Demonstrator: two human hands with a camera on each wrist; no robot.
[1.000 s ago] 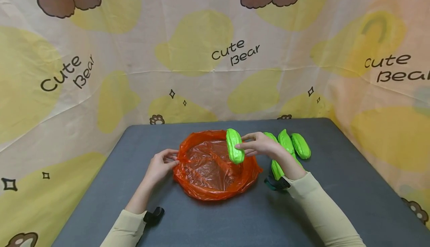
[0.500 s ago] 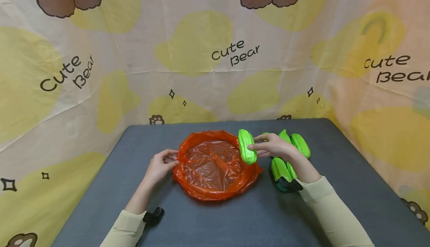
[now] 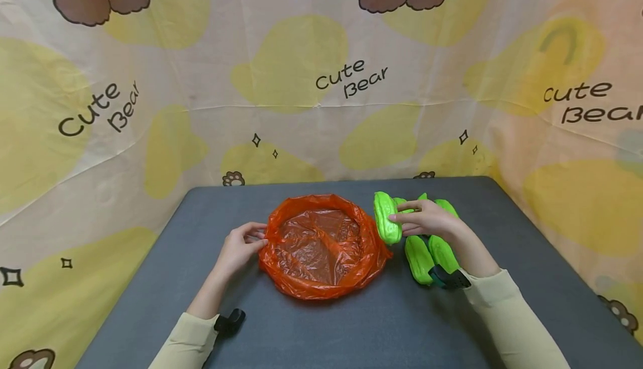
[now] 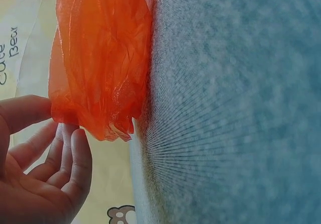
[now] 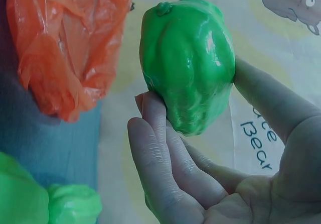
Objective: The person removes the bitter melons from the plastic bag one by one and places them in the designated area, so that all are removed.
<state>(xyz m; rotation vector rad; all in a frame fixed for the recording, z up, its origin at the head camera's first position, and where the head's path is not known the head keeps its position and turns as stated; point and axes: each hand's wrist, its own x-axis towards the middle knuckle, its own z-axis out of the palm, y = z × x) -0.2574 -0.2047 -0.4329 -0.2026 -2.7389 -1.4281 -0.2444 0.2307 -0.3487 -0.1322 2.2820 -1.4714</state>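
Note:
A shiny, bright green ridged gourd (image 3: 387, 219) is pinched between the thumb and fingers of my right hand (image 3: 431, 219). It stands upright in the air beside the right rim of an orange-red plastic bag (image 3: 321, 292). In the right wrist view, the gourd's (image 5: 188, 66) rounded end faces the camera. The bag sits on the table with its mouth spread wide; through it I see only crumpled film. At its left rim, my left hand (image 3: 242, 249) pinches the film between thumb and fingertips. The left wrist view shows the fingertips partly hidden behind the bag (image 4: 103, 68).
Several more green gourds lie on the table to the right of the bag, among them a front gourd (image 3: 419, 260) and its neighbour (image 3: 444, 253), partly hidden by my right arm. A printed cloth (image 3: 321, 134) hangs around the grey table (image 3: 311, 335).
My right hand has moved rightward with the gourd, from over the bag's right side to just beyond its rim. The left hand and the bag have stayed in place.

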